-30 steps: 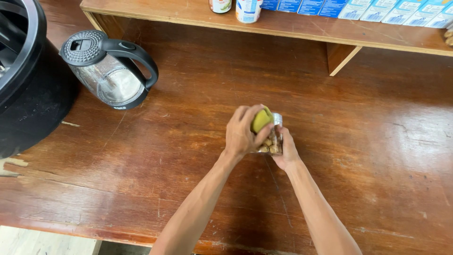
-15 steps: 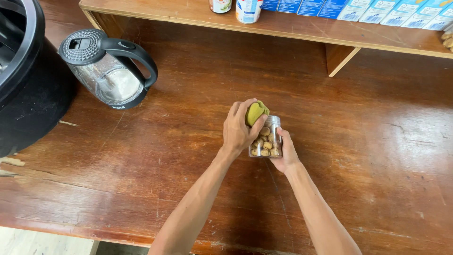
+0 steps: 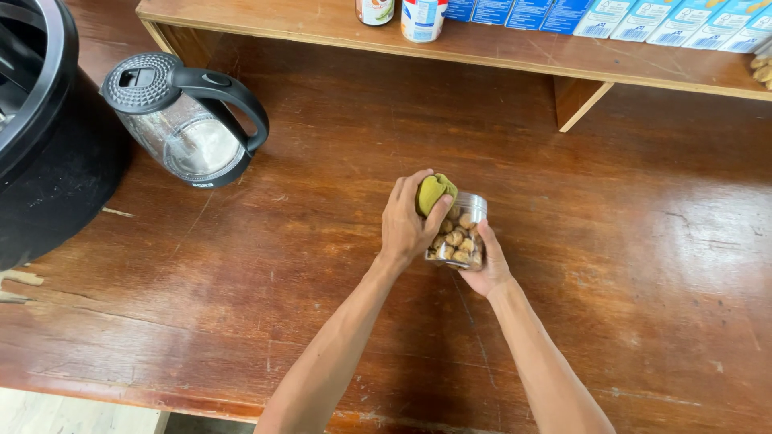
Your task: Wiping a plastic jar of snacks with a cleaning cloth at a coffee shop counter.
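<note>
Both bare forearms reach forward from the lower edge and converge at the middle. The left hand (image 3: 408, 225) is curled over from above, fingers (image 3: 438, 215) wrapped and closed. The right hand (image 3: 489, 265) cups from underneath, palm up, thumb alongside.

Single head view, steep downward over wooden table (image 3: 643, 265), close

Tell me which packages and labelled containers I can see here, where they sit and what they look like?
Clear plastic jar: over the wooden counter, held in the right hand, full of brown nuts; the left hand grips its yellow-green lid.
Row of cartons: on the shelf, top right, blue and white.
White can: shelf, top centre, blue label.
Small jar: left of the can, orange-and-white label.
</note>
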